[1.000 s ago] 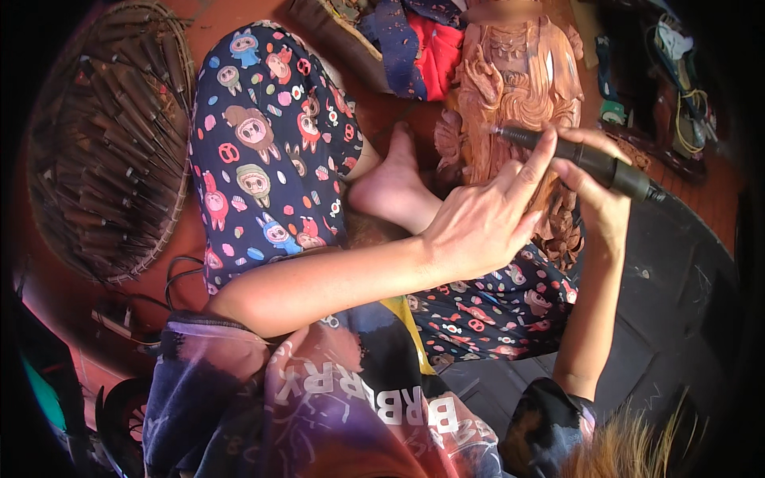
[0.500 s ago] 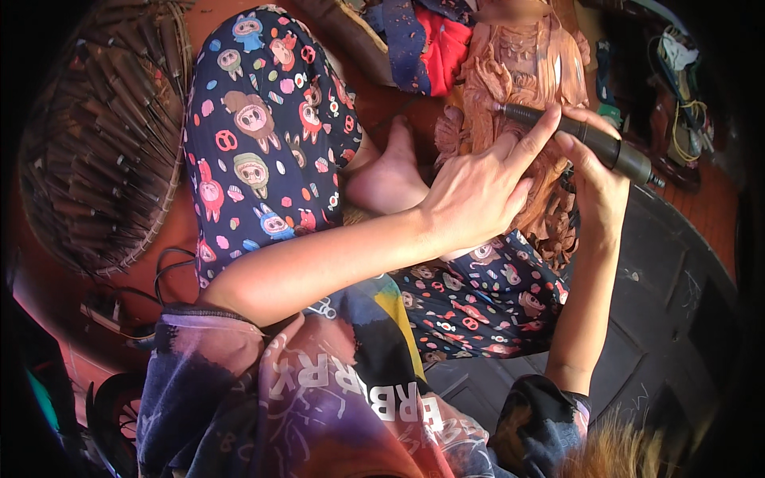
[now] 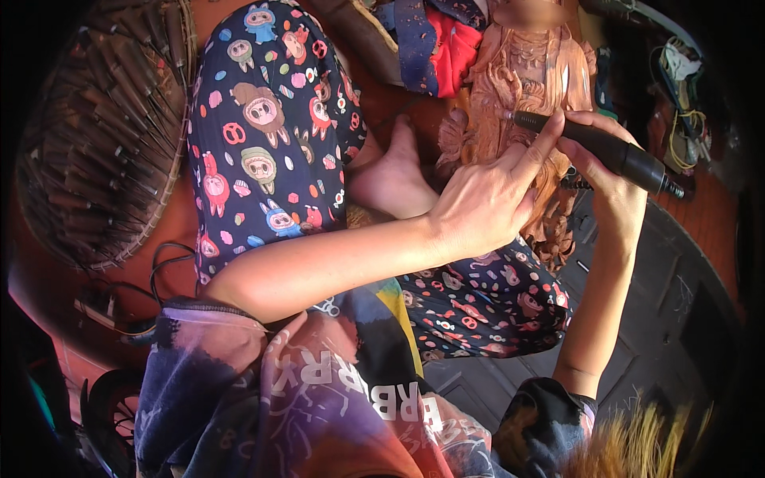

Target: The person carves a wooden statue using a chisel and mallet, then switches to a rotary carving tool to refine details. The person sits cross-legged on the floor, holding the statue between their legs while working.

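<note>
My right hand (image 3: 610, 163) is closed around a black rotary carving handpiece (image 3: 629, 163), its slim nose pointing left and its back end sticking out on the right. The metal tip of the tool is over a reddish-brown carved wooden statue (image 3: 498, 88), on its robe-like folds. My left hand (image 3: 482, 199) lies over the statue's lower part, back upward. Its index finger stretches up to the handpiece, touching or just beside it, and the thumb is spread apart. The other left fingers are mostly hidden. Whether the tip touches the wood I cannot tell.
A round woven basket (image 3: 147, 227) full of wooden-handled chisels stands at left. Black cables (image 3: 163, 267) lie below it. My bent leg in patterned trousers (image 3: 271, 135) is beside the statue. A dark panelled board (image 3: 637, 303) lies at right, with tangled cords (image 3: 689, 131) beyond.
The view has shifted slightly. The handpiece and my right hand have moved a little right and down, its back end swinging outward. My left hand keeps nearly the same pose.
</note>
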Tool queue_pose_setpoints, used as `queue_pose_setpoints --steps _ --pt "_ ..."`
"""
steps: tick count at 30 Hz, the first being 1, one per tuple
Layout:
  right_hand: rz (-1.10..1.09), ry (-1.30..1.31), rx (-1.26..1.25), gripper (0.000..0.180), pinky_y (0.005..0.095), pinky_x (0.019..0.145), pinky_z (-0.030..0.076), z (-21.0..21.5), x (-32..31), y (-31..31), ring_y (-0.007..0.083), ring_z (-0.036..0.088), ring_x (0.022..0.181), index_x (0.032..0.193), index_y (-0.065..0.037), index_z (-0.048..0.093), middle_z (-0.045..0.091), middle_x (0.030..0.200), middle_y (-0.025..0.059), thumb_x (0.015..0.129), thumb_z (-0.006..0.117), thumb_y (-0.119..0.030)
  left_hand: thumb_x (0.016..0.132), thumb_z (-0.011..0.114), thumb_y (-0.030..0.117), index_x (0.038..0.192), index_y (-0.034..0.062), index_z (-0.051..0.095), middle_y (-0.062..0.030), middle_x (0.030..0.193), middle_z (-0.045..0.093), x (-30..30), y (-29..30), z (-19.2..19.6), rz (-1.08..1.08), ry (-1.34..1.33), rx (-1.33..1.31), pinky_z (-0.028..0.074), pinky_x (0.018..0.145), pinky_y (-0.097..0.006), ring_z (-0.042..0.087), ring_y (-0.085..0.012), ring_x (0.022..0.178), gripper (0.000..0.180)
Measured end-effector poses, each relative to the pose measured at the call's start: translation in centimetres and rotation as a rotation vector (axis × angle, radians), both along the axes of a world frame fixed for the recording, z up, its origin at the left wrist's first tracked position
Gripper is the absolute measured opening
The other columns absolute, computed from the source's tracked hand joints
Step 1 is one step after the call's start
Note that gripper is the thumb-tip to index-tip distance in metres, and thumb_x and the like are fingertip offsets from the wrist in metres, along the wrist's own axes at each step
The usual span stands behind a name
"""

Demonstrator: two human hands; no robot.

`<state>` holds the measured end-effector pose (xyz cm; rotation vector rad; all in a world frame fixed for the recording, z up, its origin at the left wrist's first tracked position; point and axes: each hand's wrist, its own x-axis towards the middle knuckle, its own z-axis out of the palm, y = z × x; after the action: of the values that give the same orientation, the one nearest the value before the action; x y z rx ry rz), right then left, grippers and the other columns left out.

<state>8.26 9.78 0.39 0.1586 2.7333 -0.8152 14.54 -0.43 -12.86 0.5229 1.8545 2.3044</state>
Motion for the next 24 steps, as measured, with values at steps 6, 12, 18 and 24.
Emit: queue_pose_setpoints --steps 6,12,18,24 --pt "0.143 0.017 0.026 0.027 0.0214 0.071 0.050 -0.3 -1.6 -1.7 0.0081 0.061 0.079 0.099 0.002 0.066 0.067 0.090 0.0055 0.072 0.072 0.003 0.076 0.056 0.005 0.145 0.0027 -0.005 -0.0273 0.103 0.054 -0.6 -0.2 -0.1 0.049 -0.044 0.056 0.052 0.063 -0.046 0.062 -0.0400 0.074 0.092" --pt "0.242 0.029 0.055 0.025 0.0231 0.071 0.052 -0.7 -2.1 -2.7 0.0102 0.064 0.079 0.098 0.002 0.066 0.068 0.090 0.0073 0.073 0.071 0.002 0.076 0.055 0.004 0.144 0.0003 -0.006 -0.0303 0.112 0.051 -0.5 -0.8 -0.2 0.043 -0.081 0.040 0.051 0.063 -0.047 0.062 -0.0404 0.077 0.092" --pt "0.323 0.006 0.192 0.028 0.0239 0.072 0.052 0.0 -1.7 -3.4 0.0127 0.066 0.078 0.096 0.000 0.067 0.069 0.088 0.0082 0.069 0.073 0.002 0.076 0.056 0.005 0.143 -0.0020 -0.007 -0.0327 0.115 0.049 0.5 -0.3 -0.3 0.026 -0.090 0.121 0.051 0.066 -0.048 0.062 -0.0425 0.077 0.093" --pt "0.409 0.117 0.174 0.030 0.0246 0.073 0.052 -1.7 -2.3 -3.4 0.0137 0.067 0.080 0.098 -0.002 0.067 0.070 0.091 0.0099 0.068 0.074 0.003 0.076 0.056 0.004 0.144 -0.0004 -0.006 -0.0326 0.122 0.045 -0.5 -0.3 -1.6 0.140 -0.040 0.044 0.051 0.070 -0.047 0.061 -0.0435 0.083 0.093"
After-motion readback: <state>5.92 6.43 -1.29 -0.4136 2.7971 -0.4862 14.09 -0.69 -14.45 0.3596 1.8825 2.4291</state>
